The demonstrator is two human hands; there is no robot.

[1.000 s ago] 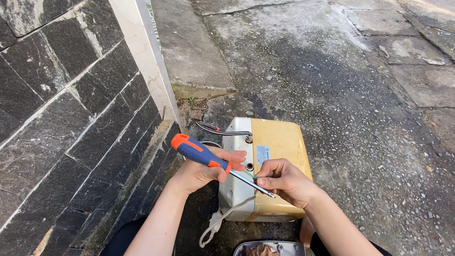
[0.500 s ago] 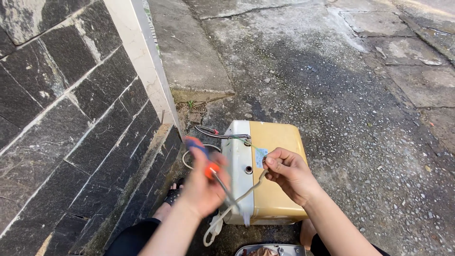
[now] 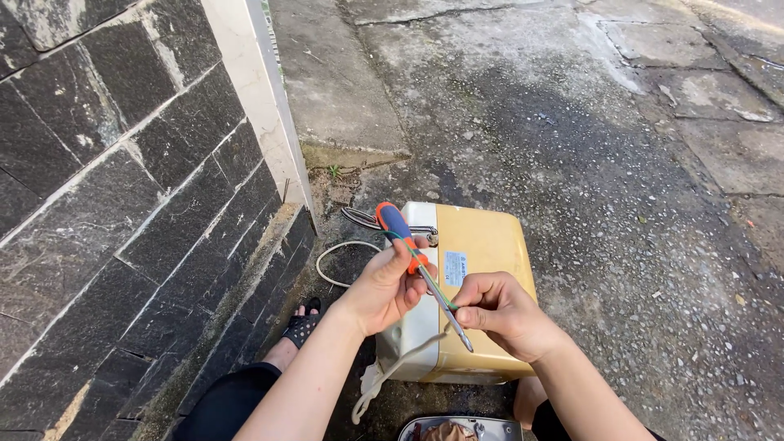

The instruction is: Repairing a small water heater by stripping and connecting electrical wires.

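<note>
Gripping a blue-and-orange screwdriver (image 3: 416, 265), the left hand (image 3: 382, 287) points its shaft toward the right hand (image 3: 500, 314), whose fingers pinch a thin wire (image 3: 445, 296) above a yellowed, unopened appliance housing (image 3: 482, 269).

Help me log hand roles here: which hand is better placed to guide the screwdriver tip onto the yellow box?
Probably the right hand: its fingers pinch the metal shaft beside the tip, over the yellow box. The left hand only holds the orange-and-blue screwdriver by its handle.
</note>
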